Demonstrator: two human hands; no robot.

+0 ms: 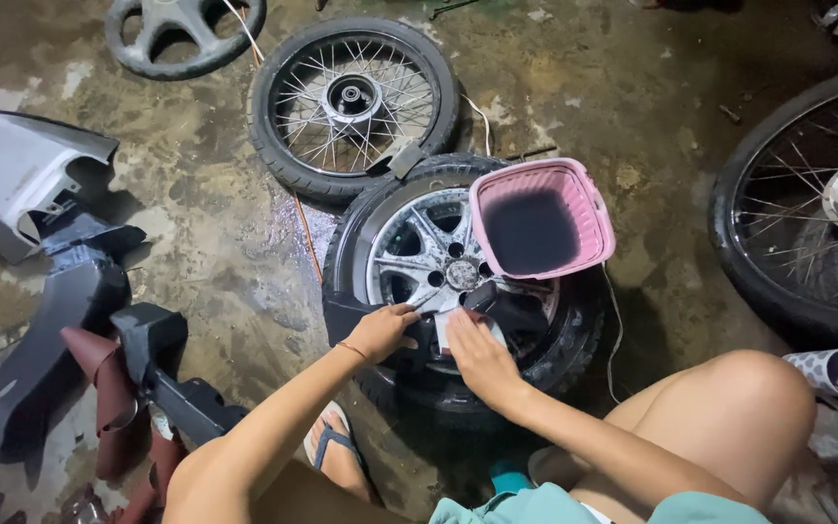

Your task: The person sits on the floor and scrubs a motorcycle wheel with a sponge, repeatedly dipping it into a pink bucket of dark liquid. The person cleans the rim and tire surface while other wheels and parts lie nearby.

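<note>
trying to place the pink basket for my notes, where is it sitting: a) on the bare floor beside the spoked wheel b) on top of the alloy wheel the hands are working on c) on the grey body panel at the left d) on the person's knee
b: the pink basket rests on the upper right part of the alloy wheel, above the left hand and right hand.

I see no packages, signs or screens here, only what may be a small round label at the hub (461,275) of the cast wheel.
</note>
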